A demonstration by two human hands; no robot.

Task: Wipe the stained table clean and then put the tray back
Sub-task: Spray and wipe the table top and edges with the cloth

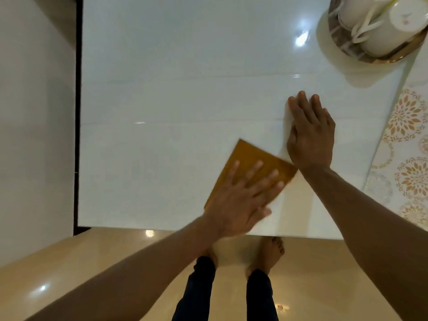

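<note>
Fingers (252, 176) of left hand (240, 200) lying straight and spread, pressing flat on orange cloth (250, 163) against white table (185, 77). Right hand (310, 135) resting flat just beside cloth, fingers straight, gripping nothing. Wiping step looking underway. Tray (370, 54) with cups (375, 31) sitting well beyond right fingertips, at far corner. Next likely needing sweeps over unwiped surface; tray waiting.

bare forearms without sleeves, left hand (240, 200), right hand (310, 137), dark trousers (196, 293), bare feet (273, 249)
</note>
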